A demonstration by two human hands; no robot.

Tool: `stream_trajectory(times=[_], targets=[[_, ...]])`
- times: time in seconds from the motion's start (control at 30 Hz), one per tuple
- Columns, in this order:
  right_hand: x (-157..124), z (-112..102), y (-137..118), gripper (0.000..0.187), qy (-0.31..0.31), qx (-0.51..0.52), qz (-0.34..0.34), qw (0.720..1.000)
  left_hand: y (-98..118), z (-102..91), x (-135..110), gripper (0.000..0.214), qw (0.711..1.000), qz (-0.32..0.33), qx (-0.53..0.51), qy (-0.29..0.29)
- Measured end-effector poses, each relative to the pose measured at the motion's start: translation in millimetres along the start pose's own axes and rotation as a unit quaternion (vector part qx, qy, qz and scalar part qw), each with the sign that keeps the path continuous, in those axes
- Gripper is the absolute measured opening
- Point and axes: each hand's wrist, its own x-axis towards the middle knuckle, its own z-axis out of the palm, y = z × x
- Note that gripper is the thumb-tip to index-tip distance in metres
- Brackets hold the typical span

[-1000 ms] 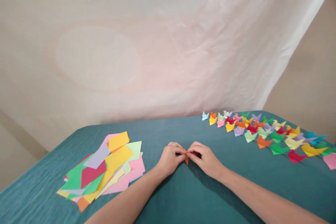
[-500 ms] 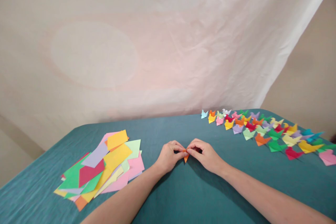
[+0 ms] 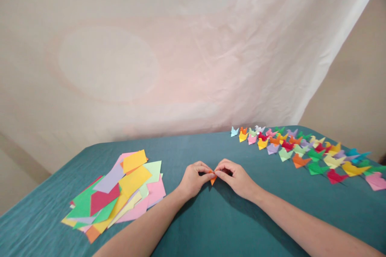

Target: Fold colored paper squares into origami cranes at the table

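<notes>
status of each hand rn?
Left hand: closed, fingertips pinching the small, pointed orange paper piece.
Right hand: closed, fingertips pinching the same orange piece.

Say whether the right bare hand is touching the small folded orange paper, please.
Touching: the head view shows the right hand pinching the folded orange paper at its top.

Compared with one second earlier, the small folded orange paper piece [image 3: 213,181] presents a broader triangular face below the fingertips. The left hand's [image 3: 193,179] thumb now reaches farther across, toward the right hand [image 3: 238,179]. The viewpoint is slightly shifted: the multicoloured folded paper birds [image 3: 300,161] and heaped coloured paper sheets [image 3: 135,181] appear farther left. A dark, unidentifiable patch [image 3: 382,160] now shows at the right edge.
</notes>
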Motion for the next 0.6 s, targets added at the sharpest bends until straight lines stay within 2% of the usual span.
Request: stream_trajectory(times=[0.43, 0.6], targets=[[0.5, -0.9, -4.9, 0.017, -0.002, -0.001, 0.012, 1.000, 1.2, -0.3, -1.5, 0.014, 0.999, 0.015, 0.033, -0.002], [0.9, 2.1, -1.2, 0.014, -0.001, -0.005, 0.027, 1.000, 6.6, -1.7, -1.6, 0.015, 0.998, 0.023, 0.052, 0.019]])
